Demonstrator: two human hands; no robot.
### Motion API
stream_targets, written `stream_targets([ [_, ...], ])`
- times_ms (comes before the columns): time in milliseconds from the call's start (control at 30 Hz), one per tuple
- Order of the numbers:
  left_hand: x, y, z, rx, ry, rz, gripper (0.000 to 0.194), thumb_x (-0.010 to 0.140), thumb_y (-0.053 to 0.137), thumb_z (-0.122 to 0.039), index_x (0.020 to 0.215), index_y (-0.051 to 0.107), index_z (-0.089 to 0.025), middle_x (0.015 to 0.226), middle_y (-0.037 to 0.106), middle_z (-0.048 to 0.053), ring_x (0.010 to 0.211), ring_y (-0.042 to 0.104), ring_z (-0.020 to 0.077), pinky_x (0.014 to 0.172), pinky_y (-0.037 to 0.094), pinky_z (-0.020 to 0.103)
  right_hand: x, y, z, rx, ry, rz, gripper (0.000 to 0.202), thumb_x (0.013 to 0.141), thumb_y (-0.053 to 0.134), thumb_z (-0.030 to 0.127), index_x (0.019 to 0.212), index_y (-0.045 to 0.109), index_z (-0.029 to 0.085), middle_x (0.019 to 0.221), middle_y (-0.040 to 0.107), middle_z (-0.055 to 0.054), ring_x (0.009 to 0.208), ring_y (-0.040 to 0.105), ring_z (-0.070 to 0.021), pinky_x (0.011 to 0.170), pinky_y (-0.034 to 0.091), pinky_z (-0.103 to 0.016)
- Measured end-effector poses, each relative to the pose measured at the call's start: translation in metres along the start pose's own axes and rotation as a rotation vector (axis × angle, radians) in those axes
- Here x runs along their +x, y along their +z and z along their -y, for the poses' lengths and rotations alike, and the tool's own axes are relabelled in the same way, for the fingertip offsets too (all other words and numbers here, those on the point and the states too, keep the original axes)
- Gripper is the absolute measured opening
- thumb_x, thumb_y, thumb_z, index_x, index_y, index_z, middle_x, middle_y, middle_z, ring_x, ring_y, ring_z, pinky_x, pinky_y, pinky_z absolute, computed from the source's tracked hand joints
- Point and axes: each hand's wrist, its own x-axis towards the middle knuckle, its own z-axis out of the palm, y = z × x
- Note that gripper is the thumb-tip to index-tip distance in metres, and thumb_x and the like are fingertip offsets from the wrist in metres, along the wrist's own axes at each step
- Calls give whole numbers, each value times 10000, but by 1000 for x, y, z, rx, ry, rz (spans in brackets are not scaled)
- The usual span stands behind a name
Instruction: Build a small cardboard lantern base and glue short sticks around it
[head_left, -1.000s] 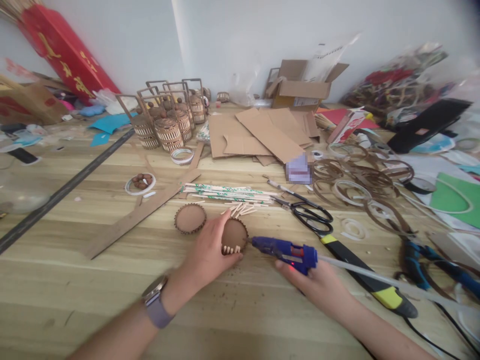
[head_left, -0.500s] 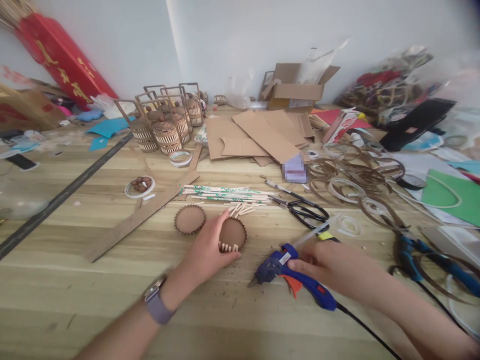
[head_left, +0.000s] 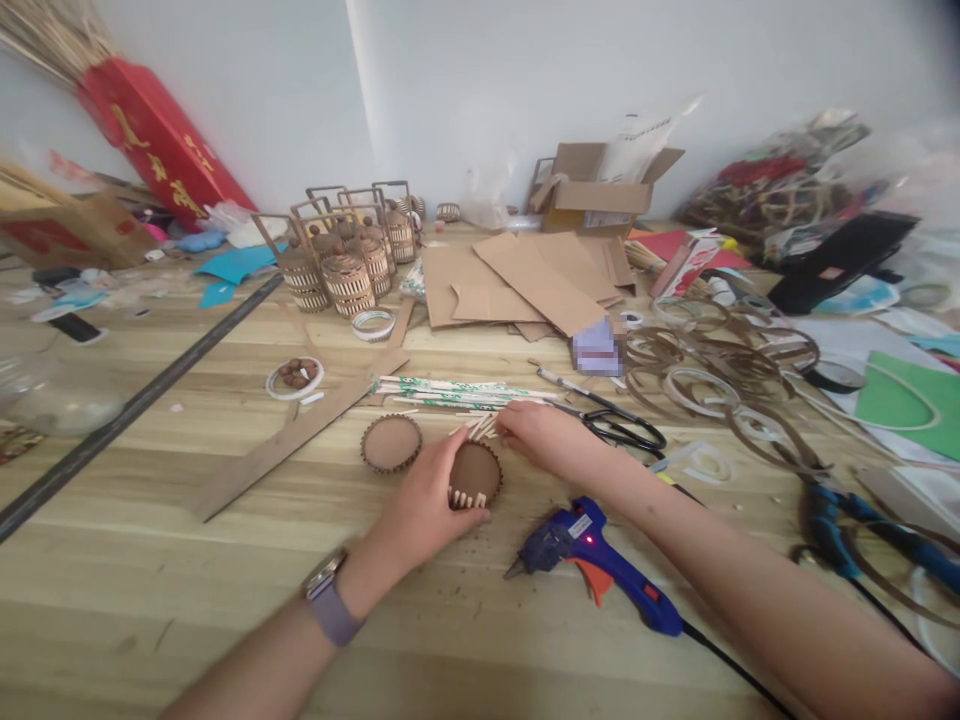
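Note:
My left hand (head_left: 424,500) is wrapped around the left and near side of a round cardboard base (head_left: 477,468) with a dark notched rim. Several short wooden sticks (head_left: 466,499) stand upright along its near edge. My right hand (head_left: 541,432) reaches over to the pile of loose short sticks (head_left: 481,426) just behind the base. Its fingers are bent together at the pile, and what is between them is hidden. A blue hot glue gun (head_left: 592,555) with an orange trigger lies on the table below my right forearm, its red light lit. A second round cardboard base (head_left: 391,443) lies to the left.
Long paper-wrapped sticks (head_left: 457,391) lie behind the pile, with black scissors (head_left: 622,428) to their right. A cardboard strip (head_left: 300,437) crosses the left side. Small lidded baskets (head_left: 349,280) and cardboard sheets (head_left: 517,285) stand farther back. Brown strip coils (head_left: 675,350) and pliers (head_left: 825,520) are at right.
My right hand has let go of the glue gun, which now rests on the table, and has moved up and left to the short sticks. My left hand keeps its hold on the base.

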Motion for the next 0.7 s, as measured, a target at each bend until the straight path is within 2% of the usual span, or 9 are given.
stream_targets([
  [133, 1, 0, 0, -2, 1, 6, 929, 652, 835, -158, 1452, 363, -186, 1436, 504, 190, 1327, 480, 360, 1102, 393, 555, 3, -1, -6, -13, 33, 33, 83, 874, 602, 151, 915, 673, 139, 952, 708, -115, 886, 657, -233, 744, 447, -281],
  [300, 1, -2, -2, -14, -20, 22, 921, 656, 834, -174, 1453, 371, -174, 1437, 505, 189, 1329, 478, 356, 1112, 387, 543, 6, -2, -8, -9, -10, 55, 70, 865, 608, 134, 874, 674, 156, 972, 696, -112, 912, 652, -222, 781, 444, -270],
  [433, 1, -3, -3, -14, -22, 29, 927, 651, 836, -173, 1454, 372, -165, 1455, 488, 193, 1345, 461, 357, 1122, 378, 538, -5, 0, -5, 20, -7, 23, 149, 899, 522, 108, 955, 660, 121, 960, 700, -140, 906, 663, -242, 767, 460, -294],
  [500, 1, -3, -3, -11, -20, 28, 930, 652, 839, -175, 1455, 370, -164, 1461, 481, 194, 1349, 457, 355, 1125, 373, 540, -16, -3, -3, 48, 3, -5, 233, 918, 467, 93, 1083, 629, 117, 998, 705, -136, 928, 667, -233, 773, 469, -294],
  [600, 1, -3, -3, -12, -29, 31, 924, 660, 840, -186, 1456, 369, -175, 1467, 476, 189, 1351, 455, 352, 1123, 373, 536, -33, -9, 2, 185, -36, -95, 353, 945, 420, 113, 1271, 545, 161, 1145, 689, -113, 1040, 645, -202, 852, 472, -295],
  [633, 1, -3, -3, -16, -32, 33, 925, 660, 841, -191, 1456, 370, -180, 1467, 477, 185, 1351, 455, 353, 1120, 376, 536, -38, -11, 4, 275, -64, -130, 352, 946, 422, 125, 1268, 550, 183, 1161, 688, -98, 1052, 641, -192, 867, 471, -295],
  [700, 1, -4, -3, -28, -28, 34, 928, 657, 844, -199, 1457, 373, -195, 1460, 487, 175, 1349, 457, 359, 1114, 381, 540, -43, -12, 8, 492, -102, -162, 284, 923, 462, 142, 1160, 604, 207, 1070, 717, -57, 969, 661, -174, 825, 482, -283],
])
